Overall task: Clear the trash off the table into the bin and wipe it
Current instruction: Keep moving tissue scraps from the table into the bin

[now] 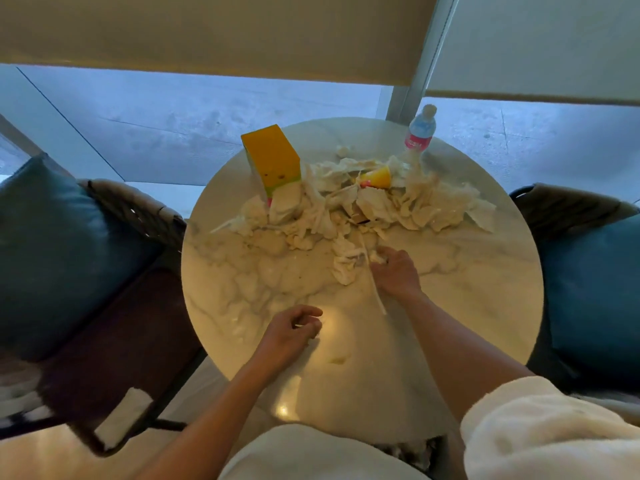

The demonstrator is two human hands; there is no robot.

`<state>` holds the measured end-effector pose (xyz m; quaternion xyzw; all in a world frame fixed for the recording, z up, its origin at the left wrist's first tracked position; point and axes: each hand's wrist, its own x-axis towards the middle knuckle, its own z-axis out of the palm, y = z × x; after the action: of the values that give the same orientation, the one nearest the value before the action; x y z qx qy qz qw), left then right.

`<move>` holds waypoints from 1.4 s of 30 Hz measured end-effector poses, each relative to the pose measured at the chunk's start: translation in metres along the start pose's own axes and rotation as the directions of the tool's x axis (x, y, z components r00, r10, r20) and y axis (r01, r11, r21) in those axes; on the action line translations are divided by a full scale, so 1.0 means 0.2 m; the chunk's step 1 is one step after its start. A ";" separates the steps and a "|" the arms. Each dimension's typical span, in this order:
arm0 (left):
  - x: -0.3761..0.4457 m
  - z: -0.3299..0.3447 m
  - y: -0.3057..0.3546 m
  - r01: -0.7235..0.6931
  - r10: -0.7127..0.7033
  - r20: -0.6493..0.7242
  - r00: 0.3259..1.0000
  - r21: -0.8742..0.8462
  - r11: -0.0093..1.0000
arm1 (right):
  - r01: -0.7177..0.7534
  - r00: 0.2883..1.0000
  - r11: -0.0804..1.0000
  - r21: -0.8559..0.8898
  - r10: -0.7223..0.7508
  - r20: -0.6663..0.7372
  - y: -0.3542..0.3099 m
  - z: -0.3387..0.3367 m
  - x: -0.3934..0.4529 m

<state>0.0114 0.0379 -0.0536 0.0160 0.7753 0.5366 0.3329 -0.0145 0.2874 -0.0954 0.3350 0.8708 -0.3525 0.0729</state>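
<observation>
A heap of crumpled white tissues [346, 206] lies across the far half of the round marble table [467, 271]. My right hand [394, 271] grips a wad of tissue [346, 268] at the heap's near edge, with a thin white strip [377, 292] running back along the wrist. My left hand [291, 334] hovers over the table's near side, fingers curled, pinching a small white scrap. A yellow tissue box [272, 157] stands at the far left of the heap. A small yellow wrapper [377, 177] sits among the tissues. The bin [408, 452] shows partly below the table's near edge.
A water bottle with a pink label [419, 133] stands at the table's far right. Dark chairs with teal cushions flank the table, left [52, 254] and right [588, 289]. A white cloth [124, 417] lies on the left chair's seat edge. A window lies beyond.
</observation>
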 end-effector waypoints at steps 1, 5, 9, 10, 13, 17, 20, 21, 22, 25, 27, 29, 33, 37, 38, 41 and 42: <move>0.04 -0.01 0.01 -0.001 0.001 -0.015 1.000 0.005 1.000 | 0.002 1.000 1.000 -0.009 -0.002 -0.021 0.01 0.01 0.01; 0.22 0.01 0.04 -0.081 0.089 -0.049 0.995 0.135 0.988 | 0.007 0.995 1.000 -0.010 -0.008 -0.098 0.03 0.03 -0.04; 0.41 0.10 0.10 -0.187 0.213 -0.047 0.976 0.320 0.929 | 0.007 0.994 0.999 0.047 -0.001 -0.108 0.05 0.04 -0.17; 0.45 0.13 0.11 -0.227 0.257 -0.035 0.966 0.363 0.904 | -0.003 0.993 0.997 0.075 0.012 -0.114 0.06 0.05 -0.20; 0.55 0.19 0.12 -0.307 0.341 0.005 0.940 0.447 0.840 | -0.014 0.991 0.991 0.133 0.032 -0.133 0.07 0.05 -0.29; 0.61 0.22 0.09 -0.349 0.401 0.027 0.916 0.548 0.760 | 0.008 0.987 0.985 0.170 0.020 -0.161 0.03 0.03 -0.31; 0.63 0.21 0.07 -0.354 0.415 0.032 0.909 0.584 0.730 | 0.054 0.986 0.985 0.162 -0.027 -0.163 -0.02 0.01 -0.27; 0.62 0.20 0.06 -0.348 0.413 0.028 0.910 0.594 0.726 | 0.078 0.986 0.984 0.158 -0.053 -0.156 -0.03 0.01 -0.25; 0.61 0.19 0.05 -0.340 0.414 0.017 0.910 0.599 0.724 | 0.106 0.986 0.983 0.153 -0.084 -0.144 -0.05 0.01 -0.22; 0.54 0.15 0.01 -0.294 0.394 -0.062 0.917 0.561 0.774 | 0.214 0.975 0.974 0.071 -0.208 -0.077 -0.12 0.05 -0.14; 0.46 0.11 -0.03 -0.250 0.351 -0.123 0.928 0.492 0.834 | 0.269 0.963 0.963 -0.023 -0.269 -0.006 -0.16 0.09 -0.08; 0.38 0.08 -0.06 -0.193 0.288 -0.188 0.939 0.405 0.894 | 0.301 0.953 0.947 -0.115 -0.296 0.059 -0.19 0.12 -0.04; 0.20 0.05 -0.08 -0.145 0.213 -0.287 0.934 0.241 0.960 | 0.307 0.951 0.934 -0.185 -0.294 0.096 -0.20 0.17 0.01; 0.07 0.07 -0.07 -0.087 0.124 -0.317 0.940 0.128 0.988 | 0.307 0.951 0.944 -0.118 -0.302 0.062 -0.15 0.16 -0.05; 0.04 0.08 -0.06 -0.083 0.116 -0.314 0.942 0.118 0.990 | 0.323 0.946 0.942 -0.090 -0.320 0.045 -0.12 0.15 -0.09; -0.02 0.14 -0.05 -0.091 0.115 -0.281 0.953 0.097 0.991 | 0.329 0.944 0.944 0.006 -0.328 -0.043 -0.03 0.10 -0.24; -0.04 0.17 -0.05 -0.092 0.115 -0.257 0.960 0.100 0.991 | 0.320 0.945 0.946 0.047 -0.317 -0.077 0.01 0.08 -0.30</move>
<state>0.0390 0.0579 -0.0649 0.0002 0.8332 0.5163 0.1979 0.0311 0.2460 -0.0871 0.2037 0.9047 -0.3733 -0.0246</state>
